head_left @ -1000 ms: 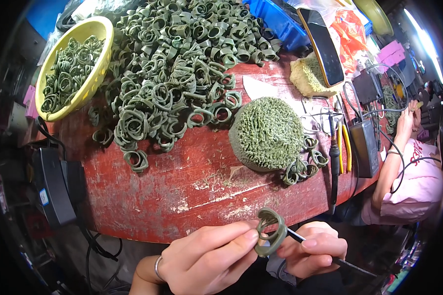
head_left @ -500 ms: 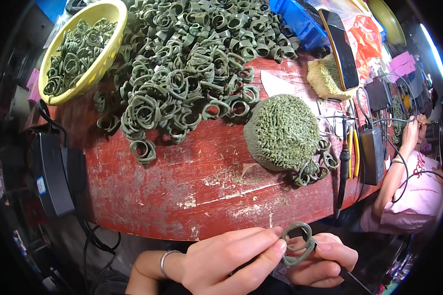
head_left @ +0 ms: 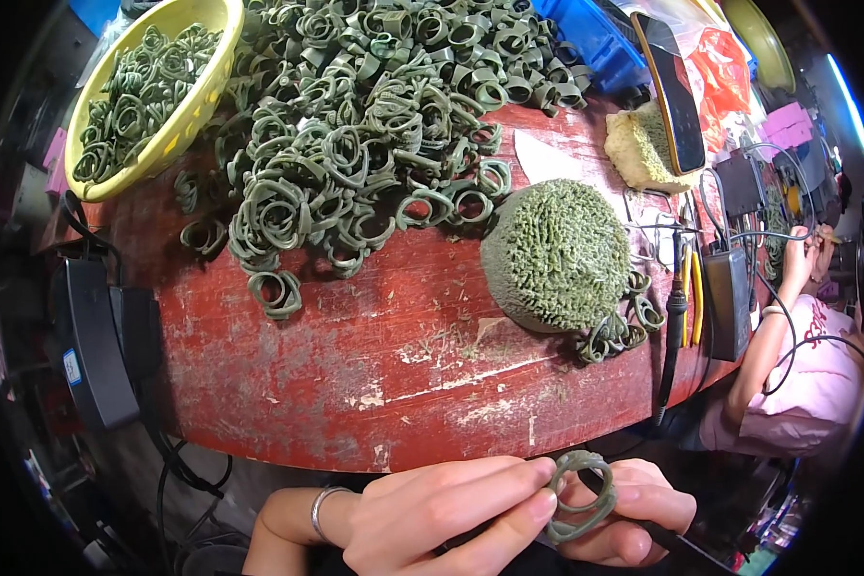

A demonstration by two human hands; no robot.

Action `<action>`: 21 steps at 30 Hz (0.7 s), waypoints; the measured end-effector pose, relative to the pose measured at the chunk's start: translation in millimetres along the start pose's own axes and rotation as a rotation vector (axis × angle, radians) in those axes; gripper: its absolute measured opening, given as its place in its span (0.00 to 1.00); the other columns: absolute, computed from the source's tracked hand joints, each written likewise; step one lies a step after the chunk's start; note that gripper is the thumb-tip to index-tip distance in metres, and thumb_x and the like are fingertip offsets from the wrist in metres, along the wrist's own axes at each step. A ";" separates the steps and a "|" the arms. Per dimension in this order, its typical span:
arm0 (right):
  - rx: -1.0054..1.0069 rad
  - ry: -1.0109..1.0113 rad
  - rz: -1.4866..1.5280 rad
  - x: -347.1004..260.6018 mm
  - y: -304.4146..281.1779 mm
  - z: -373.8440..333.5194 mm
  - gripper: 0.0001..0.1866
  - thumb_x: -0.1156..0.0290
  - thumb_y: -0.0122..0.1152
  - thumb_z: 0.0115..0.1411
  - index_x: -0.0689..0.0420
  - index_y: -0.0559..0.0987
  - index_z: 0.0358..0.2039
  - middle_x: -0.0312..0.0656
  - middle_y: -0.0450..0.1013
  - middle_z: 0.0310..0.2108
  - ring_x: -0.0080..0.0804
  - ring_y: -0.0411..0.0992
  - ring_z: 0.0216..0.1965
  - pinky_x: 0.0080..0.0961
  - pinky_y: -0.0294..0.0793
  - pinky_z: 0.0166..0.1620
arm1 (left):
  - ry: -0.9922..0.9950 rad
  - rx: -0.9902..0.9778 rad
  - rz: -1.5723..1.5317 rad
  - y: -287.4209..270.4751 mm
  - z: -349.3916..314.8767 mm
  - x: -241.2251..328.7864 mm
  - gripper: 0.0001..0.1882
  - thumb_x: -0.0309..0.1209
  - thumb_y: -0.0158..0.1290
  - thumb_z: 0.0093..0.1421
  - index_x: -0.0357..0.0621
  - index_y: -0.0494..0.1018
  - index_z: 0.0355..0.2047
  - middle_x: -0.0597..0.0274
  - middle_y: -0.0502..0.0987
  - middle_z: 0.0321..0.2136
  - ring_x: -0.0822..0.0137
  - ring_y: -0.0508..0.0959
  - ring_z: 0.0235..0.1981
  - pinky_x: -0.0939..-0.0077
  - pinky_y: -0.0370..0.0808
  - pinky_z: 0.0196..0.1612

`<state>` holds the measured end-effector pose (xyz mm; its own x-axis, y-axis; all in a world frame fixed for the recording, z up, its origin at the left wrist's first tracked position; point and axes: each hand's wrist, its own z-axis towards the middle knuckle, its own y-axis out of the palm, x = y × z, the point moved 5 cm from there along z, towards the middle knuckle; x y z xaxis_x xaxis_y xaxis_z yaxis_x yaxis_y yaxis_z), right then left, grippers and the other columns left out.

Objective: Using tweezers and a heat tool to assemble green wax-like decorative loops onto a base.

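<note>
An open, dark green ring of waxy-looking material [head_left: 590, 522] is held up just off the near edge of the bench, over the person's lap. The left hand [head_left: 442, 518], with a silver bangle [head_left: 321, 515] at its wrist, pinches the ring's left side between thumb and fingers. The right hand [head_left: 655, 501] is just behind the ring's right side, its fingers closed around a slim dark rod [head_left: 680, 545]; the rod's working end is hard to make out, and whether these fingers also touch the ring cannot be told.

Beyond the hands spreads the worn, red-painted wooden bench [head_left: 307, 384]. On it stands a squat, pale green cylinder with a rough, crumbly top [head_left: 564, 254], a small cluster of green rings [head_left: 610, 336] lying against its near right side. A large heap of similar green rings [head_left: 355, 144] covers the far left part, beside a tilted yellow plastic basket [head_left: 194, 120] holding more of them.

To the right, a phone with an orange-brown edge [head_left: 670, 91] leans on a yellowish porous block [head_left: 634, 154]. Nearer are yellow-handled pliers [head_left: 696, 298] and a black pen-shaped tool [head_left: 674, 336]. At far right sits a co-worker in a pink shirt [head_left: 787, 384].
</note>
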<state>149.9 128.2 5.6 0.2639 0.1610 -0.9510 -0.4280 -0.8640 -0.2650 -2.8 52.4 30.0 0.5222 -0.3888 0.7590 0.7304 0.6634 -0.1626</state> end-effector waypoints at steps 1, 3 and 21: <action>0.031 -0.180 -0.143 -10.5 5.4 11.5 0.08 0.76 0.39 0.57 0.66 0.66 0.34 0.39 0.72 0.34 0.18 0.71 0.28 0.08 0.63 0.29 | -0.027 0.003 0.010 -2.2 -1.7 -2.3 0.16 0.13 0.56 0.35 0.29 0.70 0.29 0.47 0.71 0.29 0.57 0.75 0.27 0.75 0.74 0.27; -0.064 0.490 0.465 -8.3 -9.0 28.1 0.07 0.75 0.41 0.57 0.66 0.65 0.32 0.41 0.72 0.32 0.22 0.71 0.29 0.10 0.64 0.30 | -0.033 -0.015 0.026 -7.0 -6.4 -5.7 0.17 0.13 0.56 0.35 0.30 0.69 0.30 0.47 0.71 0.30 0.57 0.75 0.27 0.75 0.74 0.28; 0.836 -0.664 0.151 -6.0 27.8 32.1 0.16 0.60 0.32 0.62 0.59 0.59 0.26 0.37 0.64 0.14 0.21 0.62 0.13 0.09 0.59 0.16 | 0.112 -0.037 0.006 -6.2 -15.3 -11.3 0.15 0.13 0.57 0.38 0.31 0.68 0.29 0.49 0.71 0.30 0.56 0.75 0.27 0.72 0.75 0.28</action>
<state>108.7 118.5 -1.1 -0.2554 0.5241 -0.8125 -0.9382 -0.3373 0.0773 -6.5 42.9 12.8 0.5711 -0.4557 0.6828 0.7420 0.6423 -0.1919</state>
